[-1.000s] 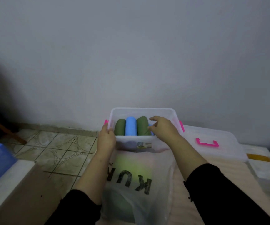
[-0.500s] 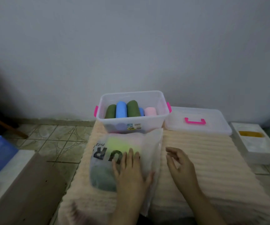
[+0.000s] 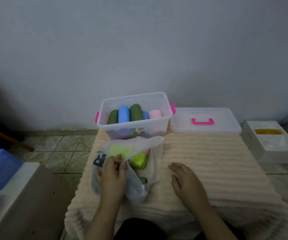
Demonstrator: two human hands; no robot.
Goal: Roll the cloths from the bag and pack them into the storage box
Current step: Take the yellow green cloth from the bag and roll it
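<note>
Bag (image 3: 127, 170) now pulled open at six o'clock of the storage box (image 3: 134, 116); left hand (image 3: 113, 172) pinching its edge, right hand (image 3: 185, 179) flat, holding nothing. Next cloth (image 3: 138, 160) exposed, ready for rolling.

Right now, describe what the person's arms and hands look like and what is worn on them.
Both forearms are bare from wrist to the frame's lower edge; no sleeve shows on either. The left hand and right hand are bare too: no gloves, and no ring, watch or bracelet that I can make out. The picture is dim and soft, so fine marks cannot be told.
</note>
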